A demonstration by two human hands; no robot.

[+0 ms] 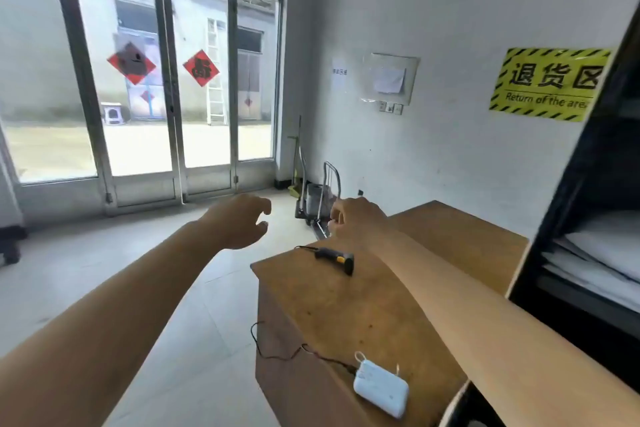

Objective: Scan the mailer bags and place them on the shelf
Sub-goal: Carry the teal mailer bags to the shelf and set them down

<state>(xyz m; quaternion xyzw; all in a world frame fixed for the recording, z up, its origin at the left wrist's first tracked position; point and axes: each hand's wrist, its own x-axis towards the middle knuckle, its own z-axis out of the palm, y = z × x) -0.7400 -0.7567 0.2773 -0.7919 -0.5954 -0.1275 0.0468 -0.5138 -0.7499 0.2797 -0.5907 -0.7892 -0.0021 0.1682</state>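
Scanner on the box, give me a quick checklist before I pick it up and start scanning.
1. Scanner within reach, lying free on the box: ok.
2. Right hand empty: cannot tell, fingers curled.
3. Left hand empty and open: ok.
4. Cable runs to the power bank: ok; plugged in at the scanner: cannot tell.
5. Unscanned mailer bag at hand: not ok, only white bags already on the shelf.

Two bare arms, no sleeves

The left hand (pixel 242 218) and right hand (pixel 356 218) wear no gloves, rings or watch; both forearms are uncovered.
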